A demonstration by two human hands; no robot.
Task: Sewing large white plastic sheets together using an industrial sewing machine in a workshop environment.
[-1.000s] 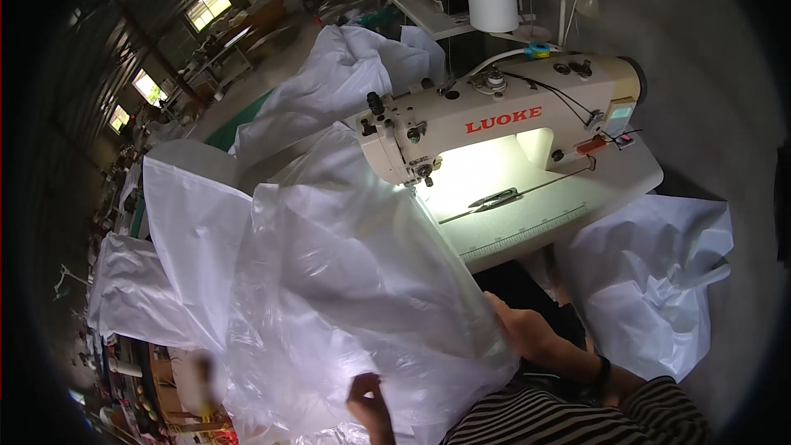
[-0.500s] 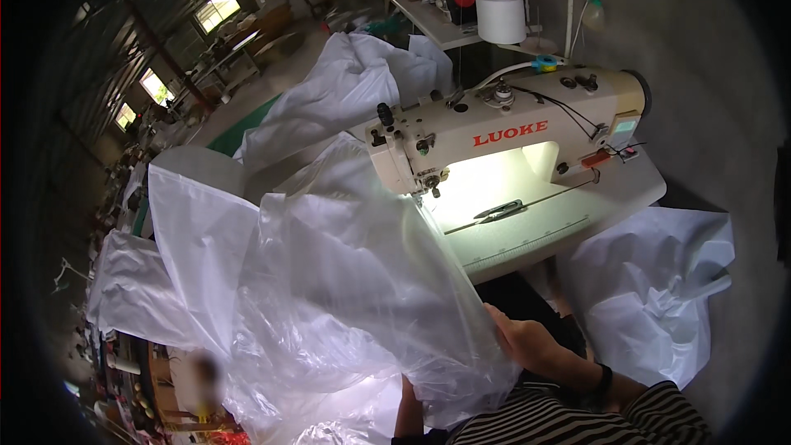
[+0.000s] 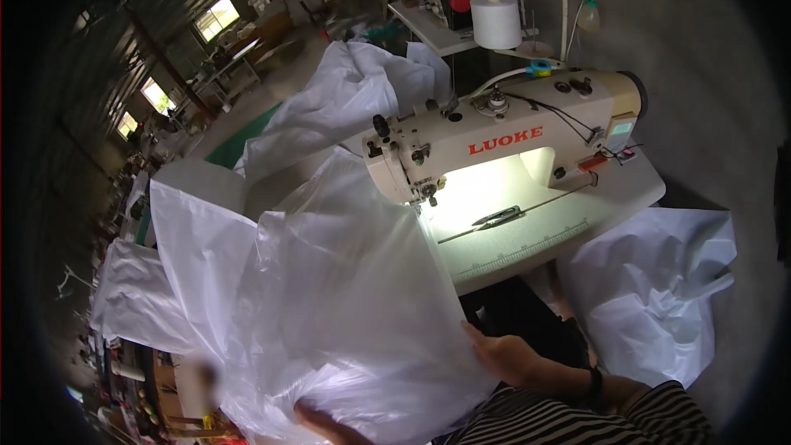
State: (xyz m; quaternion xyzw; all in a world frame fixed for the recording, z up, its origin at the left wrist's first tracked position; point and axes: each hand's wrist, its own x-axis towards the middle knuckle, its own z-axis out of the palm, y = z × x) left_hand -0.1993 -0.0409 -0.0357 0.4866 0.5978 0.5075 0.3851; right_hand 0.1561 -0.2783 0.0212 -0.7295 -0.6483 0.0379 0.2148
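A large translucent white plastic sheet (image 3: 354,280) spreads over the left end of the sewing machine (image 3: 511,132), its right edge running under the needle area. My right hand (image 3: 507,358) is closed on that edge near my body, thumb side up, with the other fingers partly behind the sheet. At the near edge, my left hand (image 3: 329,427) holds the sheet, one digit showing on top and the rest hidden. The machine's lamp lights its bed, where small thread snips (image 3: 498,217) lie.
More white sheeting (image 3: 346,78) is heaped behind the machine, and another white piece (image 3: 651,280) hangs at the right. A white thread cone (image 3: 497,22) stands at the back. At lower left, a partly blurred person (image 3: 196,383) is visible beside cluttered shelves.
My left hand has moved left along the near edge, and my right hand slightly left. Between them the sheet is spread wider and smoother.
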